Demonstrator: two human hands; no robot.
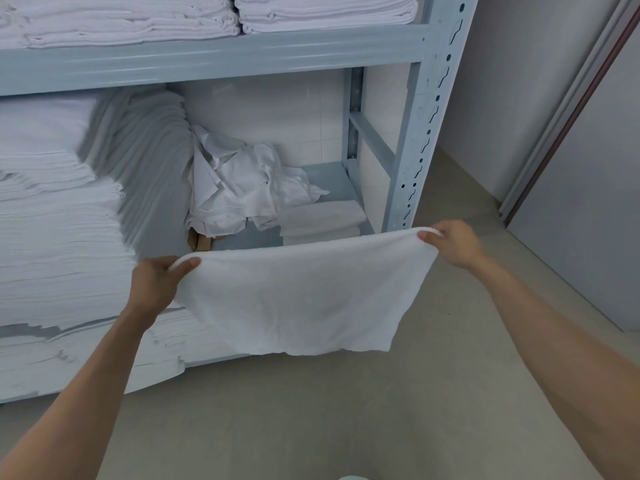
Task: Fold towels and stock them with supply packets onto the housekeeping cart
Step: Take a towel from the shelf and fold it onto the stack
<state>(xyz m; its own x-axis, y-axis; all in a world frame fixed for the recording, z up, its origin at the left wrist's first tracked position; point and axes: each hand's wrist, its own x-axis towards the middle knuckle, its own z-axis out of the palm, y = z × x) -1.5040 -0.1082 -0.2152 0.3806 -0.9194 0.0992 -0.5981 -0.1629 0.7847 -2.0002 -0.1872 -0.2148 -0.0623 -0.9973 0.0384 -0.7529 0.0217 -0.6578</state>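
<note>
A white towel (298,299) hangs spread in the air in front of the shelf, held by its two upper corners. My left hand (157,282) pinches the left corner, thumb on top. My right hand (450,242) grips the right corner, slightly higher and farther out. The towel's lower edge hangs free above the floor. No supply packets or cart are in view.
A grey-blue metal shelf rack (412,143) stands ahead. Tall stacks of folded white linen (59,216) fill its left side. A crumpled white pile (239,188) and a few folded towels (322,220) lie on the lower shelf. A grey door (585,202) stands on the right.
</note>
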